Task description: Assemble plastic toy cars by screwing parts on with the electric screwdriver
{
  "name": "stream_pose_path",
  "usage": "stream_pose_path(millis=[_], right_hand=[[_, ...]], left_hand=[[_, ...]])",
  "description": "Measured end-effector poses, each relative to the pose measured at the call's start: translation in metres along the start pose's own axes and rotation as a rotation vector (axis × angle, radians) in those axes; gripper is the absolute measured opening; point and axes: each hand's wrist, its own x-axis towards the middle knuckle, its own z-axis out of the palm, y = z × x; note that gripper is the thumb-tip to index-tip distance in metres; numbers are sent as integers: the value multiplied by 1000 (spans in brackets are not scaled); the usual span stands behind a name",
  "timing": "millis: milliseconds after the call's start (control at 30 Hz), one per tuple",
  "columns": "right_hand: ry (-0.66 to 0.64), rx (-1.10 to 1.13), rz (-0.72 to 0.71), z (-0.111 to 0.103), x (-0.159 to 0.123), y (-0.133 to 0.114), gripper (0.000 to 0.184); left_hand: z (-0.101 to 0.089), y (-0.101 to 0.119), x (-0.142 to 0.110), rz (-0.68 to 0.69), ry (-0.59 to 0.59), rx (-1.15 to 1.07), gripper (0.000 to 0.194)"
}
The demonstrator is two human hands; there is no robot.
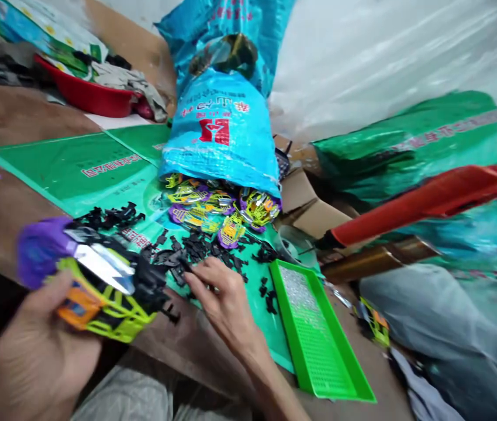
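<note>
My left hand (42,345) is closed around a toy car body (103,280) in yellow-green, purple, orange and black, held above the table's near edge at the left. My right hand (226,292) reaches to a scatter of small black plastic parts (200,245) on the green sheet. Its thumb and forefinger are pinched together at a small black part (186,266), blurred and partly hidden by the fingers. More toy car bodies (200,210) in the same colours spill from the mouth of a blue woven sack (226,152) behind the parts.
A green tray (331,351) of small silvery pieces stands right of my right hand. Beyond it are a red-handled tool (415,204), a cardboard box (314,204) and a person's grey-clad leg (450,316). A red basin (86,93) with cloth sits at the back left.
</note>
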Motion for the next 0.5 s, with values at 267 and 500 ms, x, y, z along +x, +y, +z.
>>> stream_pose_path(millis=[267, 500], right_hand=[[503, 737, 725, -27, -139, 57, 39], [723, 1173, 800, -10, -156, 50, 33]], left_hand=[[29, -99, -73, -381, -336, 206, 43], [23, -123, -92, -359, -419, 343, 37]])
